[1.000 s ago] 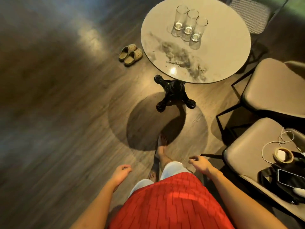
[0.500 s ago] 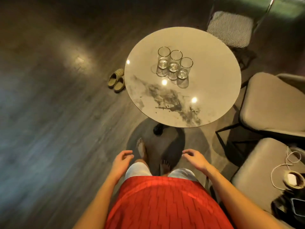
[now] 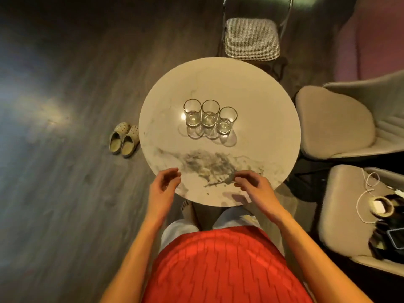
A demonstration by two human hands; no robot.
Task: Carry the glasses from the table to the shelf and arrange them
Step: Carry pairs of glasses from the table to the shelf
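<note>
Glasses, three, clear and cylindrical, stand upright in a close row at frame centre on the round white marble-pattern table (image 3: 262,101): leftmost glass (image 3: 192,112), middle glass (image 3: 210,113), rightmost glass (image 3: 227,120). Left hand (image 3: 162,189) and right hand (image 3: 254,188) hover over the table's lower edge, fingers loosely curled, grasping nothing, well apart from the glasses. Beige clogs (image 3: 124,138) lie on the floor at frame left.

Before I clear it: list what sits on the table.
Three glasses stand in a row on the table. The left hand and right hand hide part of its near edge.
</note>
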